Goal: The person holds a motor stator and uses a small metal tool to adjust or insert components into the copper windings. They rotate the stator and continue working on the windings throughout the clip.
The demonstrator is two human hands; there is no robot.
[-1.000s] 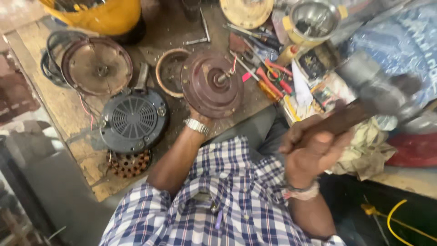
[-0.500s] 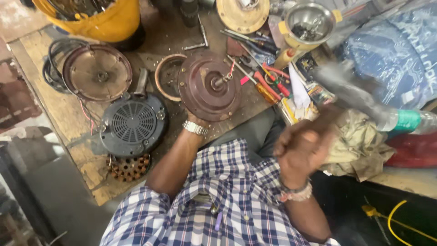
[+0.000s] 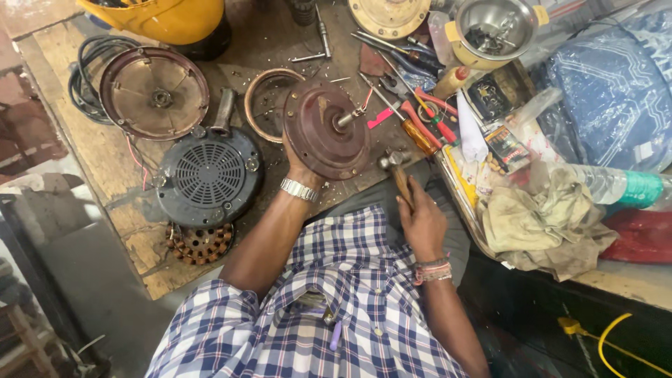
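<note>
Left hand (image 3: 297, 164) grips rotor (image 3: 327, 130) at lower-left rim, tilted on bench, shaft up-right. Right hand (image 3: 422, 222) closed on hammer (image 3: 396, 168); head touches rotor's lower-right rim, handle runs toward body.

I see the motor housing (image 3: 326, 129) at the bench's near edge, my left hand (image 3: 297, 159) gripping its near-left rim. The hammer (image 3: 397, 171) in my right hand (image 3: 422, 222) sits just right of it. Left of the housing lies the grille cover (image 3: 208, 176) — behind that, 1 dished cover (image 3: 154, 91). Screwdrivers (image 3: 420, 122) lie right — the rag (image 3: 542, 220) farther right.
</note>
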